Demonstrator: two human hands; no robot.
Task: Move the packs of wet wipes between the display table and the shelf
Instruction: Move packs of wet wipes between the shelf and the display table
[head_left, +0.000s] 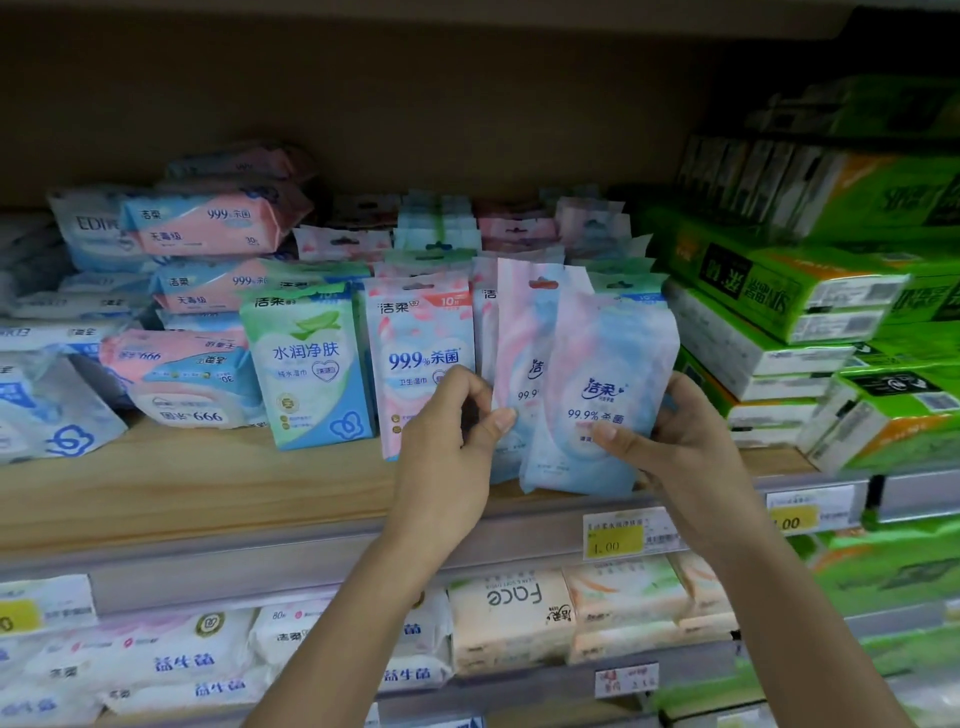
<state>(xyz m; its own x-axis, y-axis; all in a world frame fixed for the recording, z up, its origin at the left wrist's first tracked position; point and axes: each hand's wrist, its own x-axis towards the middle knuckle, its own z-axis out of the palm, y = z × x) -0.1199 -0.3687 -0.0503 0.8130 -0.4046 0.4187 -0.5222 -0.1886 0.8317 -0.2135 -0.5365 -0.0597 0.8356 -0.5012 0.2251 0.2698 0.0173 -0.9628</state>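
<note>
Nearest, on the lower shelf, lies a peach "Face" tissue pack (511, 618). Above it the price rail (311, 551), with a yellow price tag (615, 538), runs along the front edge of the wet-wipes shelf (208, 493).

Just over that front edge, right of its middle, both grips work together. The right grip (691, 447) is curled round the front pack of wet wipes (602, 374), thumb across its face and fingers behind, holding it upright and tilted slightly left. The left grip (447, 441) pinches the lower edge of a second pack (524, 332), which overlaps behind the first.

Held this way the two packs are fanned with their labels outward. I judge that this suits either squaring them into the standing row or lifting them away, and which of the two cannot be told.

Just left of them stand a pink 99.9% pack (421, 338) and a green aloe pack (306, 369), fronts forward for shoppers. Farther back, larger wipes packs (208, 223) lie stacked flat at the left, and green tissue bricks (779, 291) are piled at the right end.
</note>
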